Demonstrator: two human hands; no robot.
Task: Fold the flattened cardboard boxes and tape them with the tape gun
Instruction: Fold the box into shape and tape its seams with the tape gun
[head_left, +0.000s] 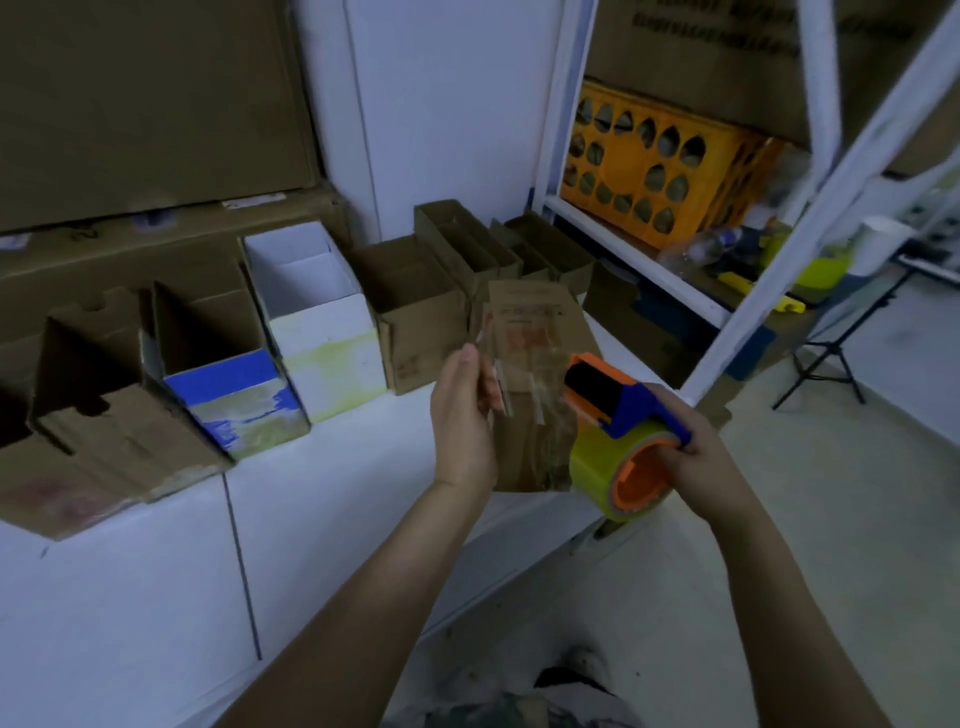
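Observation:
A small brown cardboard box (535, 332) stands on the white table (311, 519) near its right edge. In front of the box, my right hand (696, 447) grips the blue and orange tape gun (618, 415) with its yellowish roll. A clear strip of tape (524, 384) stretches from the gun to my left hand (462, 415), which pinches the strip's free end just left of the box. The lower part of the box is hidden behind both hands and the tape.
Several folded boxes line the back of the table: brown ones (109, 436), a blue-fronted one (228, 384), a white one (317, 322) and more brown ones (415, 306). A white shelf frame (810, 223) with an orange crate (660, 171) stands at the right. A tripod (826, 358) stands on the floor.

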